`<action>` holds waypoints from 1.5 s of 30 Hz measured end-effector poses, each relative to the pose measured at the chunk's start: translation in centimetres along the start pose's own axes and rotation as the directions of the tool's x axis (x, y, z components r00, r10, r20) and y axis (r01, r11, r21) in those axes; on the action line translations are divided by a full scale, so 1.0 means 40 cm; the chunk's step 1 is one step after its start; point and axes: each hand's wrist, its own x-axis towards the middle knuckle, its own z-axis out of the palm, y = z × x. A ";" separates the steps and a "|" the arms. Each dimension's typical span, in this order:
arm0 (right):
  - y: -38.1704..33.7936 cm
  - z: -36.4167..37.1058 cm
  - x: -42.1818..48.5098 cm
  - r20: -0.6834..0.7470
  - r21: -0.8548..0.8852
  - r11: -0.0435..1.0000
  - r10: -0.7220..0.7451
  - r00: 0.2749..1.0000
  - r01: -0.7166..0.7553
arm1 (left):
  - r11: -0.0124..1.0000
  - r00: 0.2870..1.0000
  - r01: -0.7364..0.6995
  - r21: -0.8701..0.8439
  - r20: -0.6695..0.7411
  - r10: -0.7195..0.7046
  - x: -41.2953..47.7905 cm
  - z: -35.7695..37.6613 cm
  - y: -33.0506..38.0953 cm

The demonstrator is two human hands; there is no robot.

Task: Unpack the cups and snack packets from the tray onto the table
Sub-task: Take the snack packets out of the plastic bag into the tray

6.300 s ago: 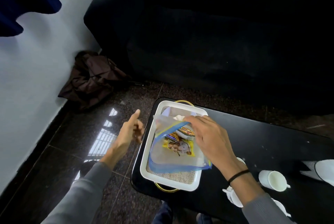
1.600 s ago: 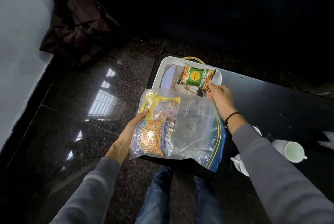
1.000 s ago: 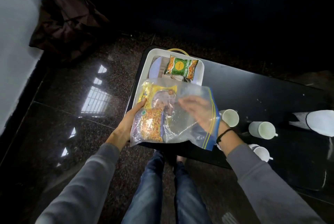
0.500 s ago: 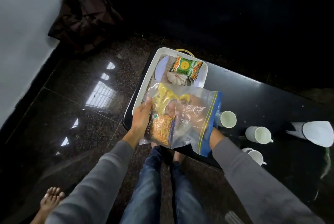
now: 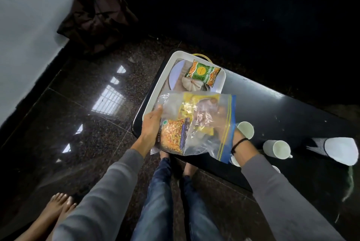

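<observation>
A dark brown bag (image 5: 95, 16) is lying slumped against the pale wall (image 5: 29, 26). The polished dark floor (image 5: 81, 124) is reflecting a barred window. Bare feet (image 5: 56, 209) are standing at lower left, beside blue jeans (image 5: 161, 201).

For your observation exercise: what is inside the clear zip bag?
Inside the clear blue-edged zip bag: a yellow snack packet, an orange mixture packet, and the right hand. Anything beneath them is hidden.
</observation>
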 end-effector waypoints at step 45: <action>-0.012 0.043 0.323 -0.116 -0.284 0.943 -0.211 0.971 0.171 | 0.985 0.975 0.095 0.144 0.188 -0.122 0.077 -0.113 -0.074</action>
